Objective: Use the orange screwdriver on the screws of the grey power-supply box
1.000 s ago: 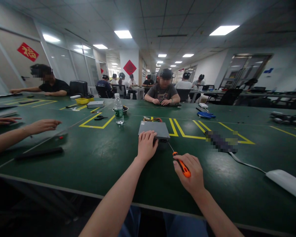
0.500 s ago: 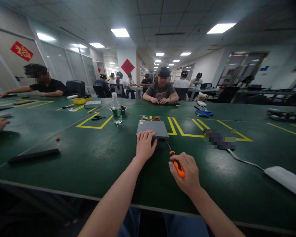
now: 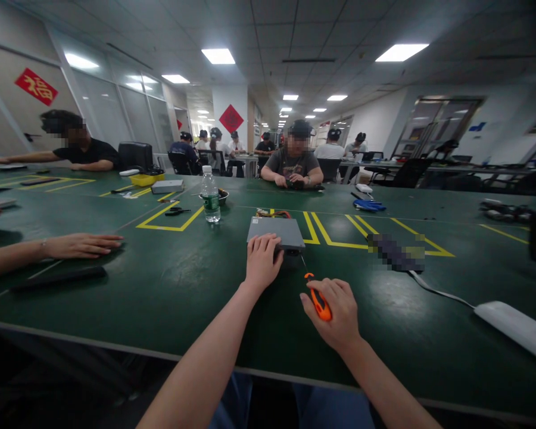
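Note:
A flat grey metal box [image 3: 282,231] lies on the green table [image 3: 170,292], coloured wires showing at its far edge. My left hand [image 3: 262,260] rests on the box's near left corner, fingers spread flat over the lid. My right hand [image 3: 333,312] is closed round the orange handle of a screwdriver [image 3: 317,300]. Its thin shaft points at the box's near right corner, and the tip sits at or close to the box's front face.
A water bottle [image 3: 211,196] and a small bowl stand behind left of the box. A neighbour's hand [image 3: 83,245] lies flat at left above a dark bar [image 3: 58,277]. A white device [image 3: 513,329] with a cable lies at right. Blue-handled pliers [image 3: 370,205] and seated people are farther back.
My right hand has drawn the screwdriver slightly left and closer to the box. The neighbour's hand pulled away from the table, then came back to lie flat at left.

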The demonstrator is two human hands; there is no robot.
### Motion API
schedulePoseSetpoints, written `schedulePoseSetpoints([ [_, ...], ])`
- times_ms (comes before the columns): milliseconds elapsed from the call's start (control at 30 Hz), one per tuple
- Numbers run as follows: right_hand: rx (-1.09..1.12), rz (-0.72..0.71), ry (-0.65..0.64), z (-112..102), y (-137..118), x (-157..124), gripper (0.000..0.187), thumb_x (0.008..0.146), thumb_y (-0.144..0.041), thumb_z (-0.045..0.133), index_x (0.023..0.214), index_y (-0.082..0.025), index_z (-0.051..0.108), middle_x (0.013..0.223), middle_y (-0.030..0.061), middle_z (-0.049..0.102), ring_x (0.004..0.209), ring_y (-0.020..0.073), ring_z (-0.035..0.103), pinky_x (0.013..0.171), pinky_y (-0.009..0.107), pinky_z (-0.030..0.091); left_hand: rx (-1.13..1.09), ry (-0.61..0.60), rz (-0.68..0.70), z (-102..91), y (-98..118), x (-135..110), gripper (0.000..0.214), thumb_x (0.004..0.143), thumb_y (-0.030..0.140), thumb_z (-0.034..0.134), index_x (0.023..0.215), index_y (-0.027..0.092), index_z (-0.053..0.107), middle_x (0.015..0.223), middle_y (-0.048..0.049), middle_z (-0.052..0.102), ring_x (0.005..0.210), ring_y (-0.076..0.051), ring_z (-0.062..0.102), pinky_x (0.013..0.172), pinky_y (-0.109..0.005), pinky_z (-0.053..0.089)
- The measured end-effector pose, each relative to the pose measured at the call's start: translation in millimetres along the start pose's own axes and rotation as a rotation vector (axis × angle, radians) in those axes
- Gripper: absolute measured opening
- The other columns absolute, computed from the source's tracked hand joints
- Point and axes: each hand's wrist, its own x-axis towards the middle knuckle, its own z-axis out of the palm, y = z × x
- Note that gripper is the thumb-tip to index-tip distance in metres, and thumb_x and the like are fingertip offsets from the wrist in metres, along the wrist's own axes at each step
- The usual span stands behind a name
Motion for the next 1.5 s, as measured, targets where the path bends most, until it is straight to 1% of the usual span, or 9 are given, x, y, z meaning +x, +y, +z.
schedulePoseSetpoints([
  [133, 0.003, 0.083, 0.084, 2.4, 1.0, -1.4, 0.01, 0.077, -0.021, 0.052, 0.087, -0.019, 0.049, 0.071, -0.0004, 0.056, 0.062, 0.0125, 0.051, 0.071, 0.03, 0.039, 0.004, -0.001, 0.006, 1.3, -0.3, 0.4, 0.025, 0.081, 0.025, 0.049, 0.106, 0.024, 0.05, 0.116, -0.0031, 0.056, 0.113, -0.019, 0.045, 0.102, -0.039, 0.026],
  [300, -0.08, -0.012, -0.09, 2.8, -3.9, 0.5, 0.003, 0.073, -0.017, 0.051, 0.075, -0.019, 0.053, 0.069, 0.0002, 0.048, 0.068, 0.0151, 0.047, 0.072, 0.032, 0.035, 0.006, 0.004, 0.001, 3.1, 0.4, 0.6, 0.025, 0.081, 0.025, 0.049, 0.106, 0.024, 0.05, 0.116, -0.0032, 0.056, 0.112, -0.019, 0.046, 0.102, -0.04, 0.026],
  [500, -0.003, -0.048, -0.007, -1.3, -5.4, 2.3, 0.004, 0.075, -0.018, 0.051, 0.077, -0.018, 0.054, 0.069, 0.0003, 0.049, 0.069, 0.0146, 0.046, 0.073, 0.033, 0.035, 0.01, -0.002, 0.002, 2.8, -0.4, 0.3, 0.025, 0.081, 0.026, 0.05, 0.107, 0.024, 0.05, 0.117, -0.0025, 0.055, 0.112, -0.018, 0.045, 0.103, -0.039, 0.026],
  [600, 0.039, -0.125, -0.074, 0.5, -8.0, 2.5, 0.008, 0.075, -0.018, 0.051, 0.082, -0.018, 0.056, 0.071, 0.0003, 0.049, 0.07, 0.0139, 0.047, 0.075, 0.032, 0.035, 0.014, -0.006, 0.001, 2.7, -0.5, 0.4, 0.026, 0.081, 0.026, 0.049, 0.107, 0.025, 0.05, 0.117, -0.0027, 0.055, 0.113, -0.019, 0.045, 0.103, -0.039, 0.026],
  [733, 0.028, -0.123, -0.167, 5.2, -9.9, 2.9, 0.011, 0.078, -0.018, 0.049, 0.086, -0.019, 0.056, 0.074, 0.0012, 0.05, 0.071, 0.0141, 0.048, 0.077, 0.033, 0.035, 0.001, -0.004, 0.002, 2.0, 0.3, 0.5, 0.025, 0.081, 0.025, 0.049, 0.107, 0.024, 0.051, 0.117, -0.0037, 0.055, 0.114, -0.019, 0.045, 0.102, -0.041, 0.026],
  [1200, -0.029, -0.079, -0.204, 8.0, -9.2, 5.8, 0.009, 0.081, -0.019, 0.047, 0.083, -0.019, 0.056, 0.075, 0.0019, 0.05, 0.072, 0.0147, 0.047, 0.074, 0.032, 0.035, 0.002, 0.003, -0.008, 1.6, 1.5, 0.6, 0.026, 0.081, 0.025, 0.05, 0.106, 0.024, 0.051, 0.116, -0.0027, 0.056, 0.112, -0.019, 0.045, 0.102, -0.039, 0.026],
  [1300, -0.018, -0.073, -0.185, 10.0, -7.9, 5.0, 0.008, 0.081, -0.022, 0.049, 0.086, -0.019, 0.054, 0.076, 0.0019, 0.053, 0.073, 0.0147, 0.049, 0.074, 0.032, 0.036, -0.002, 0.002, -0.01, 2.3, 1.6, 0.7, 0.025, 0.081, 0.025, 0.05, 0.106, 0.024, 0.051, 0.116, -0.0026, 0.056, 0.112, -0.019, 0.045, 0.102, -0.039, 0.026],
  [1400, -0.01, -0.075, -0.107, 11.5, -5.0, 5.9, 0.018, 0.08, -0.025, 0.052, 0.096, -0.016, 0.05, 0.08, 0.0029, 0.056, 0.07, 0.0142, 0.05, 0.074, 0.033, 0.038, 0.0, 0.002, -0.014, 2.2, 1.9, 0.5, 0.026, 0.081, 0.024, 0.05, 0.106, 0.024, 0.051, 0.116, -0.0031, 0.056, 0.113, -0.019, 0.045, 0.102, -0.04, 0.026],
  [1500, -0.017, -0.15, -0.099, 9.0, -1.8, 13.0, 0.014, 0.079, -0.021, 0.051, 0.092, -0.016, 0.049, 0.077, 0.0028, 0.056, 0.067, 0.0139, 0.049, 0.073, 0.032, 0.039, 0.004, -0.014, -0.002, 0.6, 1.8, 0.0, 0.027, 0.081, 0.023, 0.049, 0.109, 0.024, 0.05, 0.118, -0.0035, 0.055, 0.115, -0.019, 0.044, 0.103, -0.04, 0.026],
])
